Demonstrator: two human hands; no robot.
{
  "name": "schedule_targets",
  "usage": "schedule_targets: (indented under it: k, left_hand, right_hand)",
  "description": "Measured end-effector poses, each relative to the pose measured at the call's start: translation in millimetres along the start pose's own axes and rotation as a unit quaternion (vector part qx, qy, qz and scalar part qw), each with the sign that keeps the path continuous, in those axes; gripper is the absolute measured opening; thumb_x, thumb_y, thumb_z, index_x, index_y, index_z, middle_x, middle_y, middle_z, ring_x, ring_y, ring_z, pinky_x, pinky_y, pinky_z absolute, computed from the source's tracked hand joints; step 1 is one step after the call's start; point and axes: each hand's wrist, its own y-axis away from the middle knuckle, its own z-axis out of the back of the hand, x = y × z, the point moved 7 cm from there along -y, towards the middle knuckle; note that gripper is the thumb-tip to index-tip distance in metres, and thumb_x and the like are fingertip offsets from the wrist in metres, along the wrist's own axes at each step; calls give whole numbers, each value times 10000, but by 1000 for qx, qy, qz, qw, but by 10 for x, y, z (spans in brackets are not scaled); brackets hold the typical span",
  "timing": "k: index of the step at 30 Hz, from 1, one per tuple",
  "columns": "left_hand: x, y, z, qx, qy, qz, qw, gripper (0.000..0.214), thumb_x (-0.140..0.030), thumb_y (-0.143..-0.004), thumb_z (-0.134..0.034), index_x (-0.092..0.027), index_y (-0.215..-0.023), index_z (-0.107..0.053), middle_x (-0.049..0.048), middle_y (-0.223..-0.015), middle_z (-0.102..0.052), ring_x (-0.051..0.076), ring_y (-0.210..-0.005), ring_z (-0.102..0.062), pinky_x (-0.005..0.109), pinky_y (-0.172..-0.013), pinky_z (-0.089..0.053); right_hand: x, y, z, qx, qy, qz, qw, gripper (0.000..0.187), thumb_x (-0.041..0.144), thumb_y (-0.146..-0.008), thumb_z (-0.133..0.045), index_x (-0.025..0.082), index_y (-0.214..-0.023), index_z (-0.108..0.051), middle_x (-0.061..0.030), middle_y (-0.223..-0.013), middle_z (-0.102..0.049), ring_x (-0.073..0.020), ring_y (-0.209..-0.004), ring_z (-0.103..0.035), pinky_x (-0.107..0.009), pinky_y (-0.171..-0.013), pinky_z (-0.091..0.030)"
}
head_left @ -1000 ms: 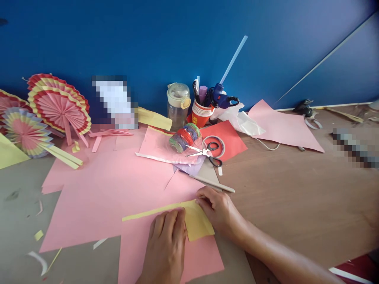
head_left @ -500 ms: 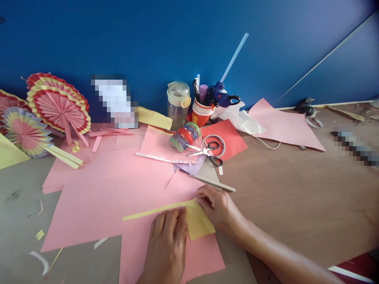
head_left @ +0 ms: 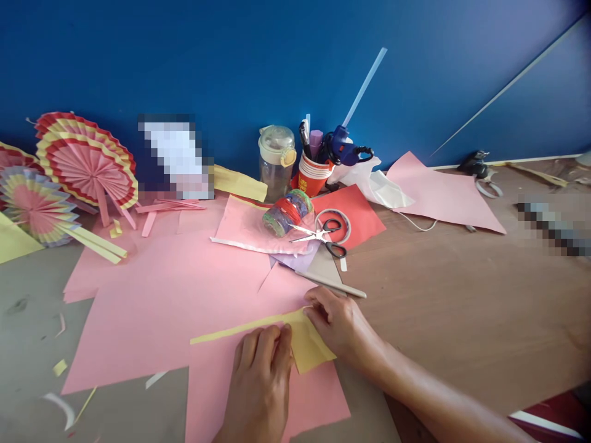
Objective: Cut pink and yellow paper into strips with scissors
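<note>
Near the front of the table lies a pink paper sheet (head_left: pixel 318 394), with yellow paper (head_left: pixel 311 344) along its far edge. That yellow shows as a narrow band on the left and a wider flap on the right. My left hand (head_left: pixel 261 375) presses down on the pink sheet, fingers bent and close together, fingertips at the yellow band. Thumb and forefinger of my right hand (head_left: pixel 339 320) pinch the far right corner of the yellow paper. Beyond my hands are a grey stick-like piece (head_left: pixel 332 284) and open scissors (head_left: pixel 318 235) with black handles.
Larger pink sheets (head_left: pixel 161 307) spread across the left. Pleated paper fans (head_left: pixel 87 166) stand at the back left. Near the blue wall are a clear bottle (head_left: pixel 276 163), a red paper cup (head_left: pixel 311 175) with pens, and a blue glue gun (head_left: pixel 344 151). A tape roll (head_left: pixel 344 221) lies by the scissors.
Both hands hold almost the same pose on the paper. The whole view has shifted very slightly; nothing was picked up or let go.
</note>
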Motion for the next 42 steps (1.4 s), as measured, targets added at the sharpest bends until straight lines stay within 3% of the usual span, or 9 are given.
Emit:
schedule_targets:
  k: [15,23,31,38,42]
  left_hand:
    - [-6,-8,21,-4,-11,1,1000,367,-103,-884,-452,-151,-1237,-540,90,-1047,-609,201,-898,-538,333,-766,-483]
    - [-1,26,-34,8,-43,-35,998,413,-91,-855,-448,-137,-1251,-557,83,-1293,-575,216,-953,-518,341,-828,-464]
    - [1,45,-61,16,-70,-49,996,447,-125,-830,-480,-160,-1268,-563,72,-1356,-549,229,-973,-510,366,-856,-443]
    - [5,34,-56,17,-73,-39,996,415,-137,-846,-489,-154,-1253,-565,73,-1376,-531,228,-983,-508,362,-849,-427]
    - [-4,42,-65,18,-85,-38,995,423,-107,-827,-504,-145,-1244,-565,73,-1387,-521,230,-981,-508,371,-847,-424]
  right_hand:
    - [86,17,23,-23,45,46,998,169,110,-789,-457,176,-915,-549,-29,-713,-598,-155,-581,-544,-240,-529,-374]
    - [87,26,29,-25,42,58,997,201,92,-796,-444,179,-952,-535,-41,-771,-623,-171,-633,-584,-250,-556,-403]
    - [109,35,38,-42,81,73,993,265,69,-786,-423,168,-1011,-521,-62,-823,-611,-188,-650,-566,-273,-563,-404]
    - [94,25,77,-68,66,72,993,266,21,-765,-366,163,-939,-507,-73,-862,-519,-174,-649,-520,-278,-566,-415]
    - [99,7,166,-60,-26,71,995,204,24,-778,-385,178,-808,-516,-39,-815,-484,-139,-642,-513,-249,-589,-428]
